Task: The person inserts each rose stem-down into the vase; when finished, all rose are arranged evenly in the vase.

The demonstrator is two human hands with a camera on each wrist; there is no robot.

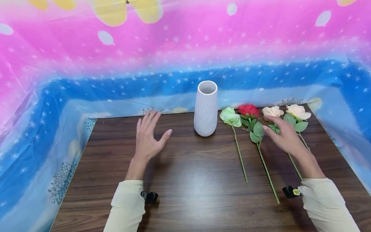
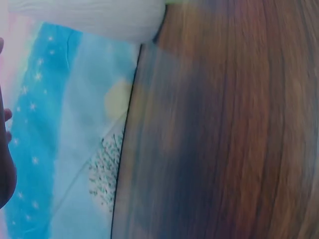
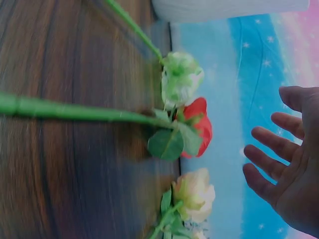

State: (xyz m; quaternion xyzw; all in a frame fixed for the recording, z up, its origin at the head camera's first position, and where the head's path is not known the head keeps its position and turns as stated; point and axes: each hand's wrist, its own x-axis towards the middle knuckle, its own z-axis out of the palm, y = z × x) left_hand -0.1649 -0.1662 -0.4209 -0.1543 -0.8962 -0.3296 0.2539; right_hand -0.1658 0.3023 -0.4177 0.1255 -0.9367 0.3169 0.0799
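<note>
With fingers spread, my left hand (image 1: 149,138) is over the left part of the table, holding nothing. To its right a white vase (image 1: 205,111) with a carved wavy pattern stands upright. My right hand (image 1: 283,137) is above the artificial flowers, its fingers extended in the right wrist view and nothing in its grasp. A pale green flower (image 1: 231,116) lies nearest the vase, then a red rose (image 1: 248,110) with green leaves. Two cream roses lie farther right, one cream rose (image 1: 272,111) partly behind my right hand and another cream rose (image 1: 298,112) near the table's edge.
The dark wood table (image 1: 185,193) reaches back to a pink and blue cloth backdrop (image 1: 174,54) that also hangs at both sides. The flower stems point toward the front. A small black device (image 1: 150,197) is strapped to each wrist.
</note>
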